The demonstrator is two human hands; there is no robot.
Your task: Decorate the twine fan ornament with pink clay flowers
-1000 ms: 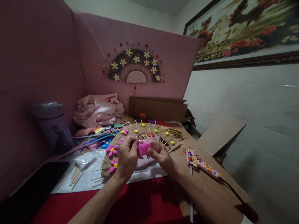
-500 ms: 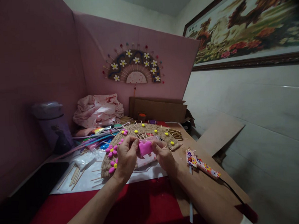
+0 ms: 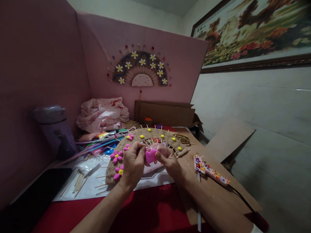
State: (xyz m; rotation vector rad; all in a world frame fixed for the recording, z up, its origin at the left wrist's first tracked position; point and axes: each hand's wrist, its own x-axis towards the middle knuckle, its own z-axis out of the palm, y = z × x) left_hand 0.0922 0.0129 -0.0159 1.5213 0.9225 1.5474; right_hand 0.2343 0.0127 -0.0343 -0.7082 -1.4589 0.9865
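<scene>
The pink clay (image 3: 150,156) is held up near the middle of the frame, between the two hands and in front of a twine-woven fan (image 3: 156,133). The left hand (image 3: 133,162) pinches its left edge, thumb and index finger closed on it, the other fingers curled in. The right hand (image 3: 170,164) has its thumb pressed at the clay's right side and its fingers gathered behind, closed on the clay and on a clear plastic wrapper (image 3: 164,146) that bunches out above that thumb. How far the fingertips reach behind the clay is hidden.

Of markings, the framed picture (image 3: 265,29) at the upper right of the frame carries a few small dark marks near its left end, like characters, too small to read. The lilac tumbler (image 3: 57,131) at the left of the frame has a dark printed figure; any lettering there is lost in shadow. A clear packet (image 3: 88,165) at left of centre on the tabletop (image 3: 149,213) shows white contents, and the flower-patterned glue gun (image 3: 212,172) lies to the lower right.
</scene>
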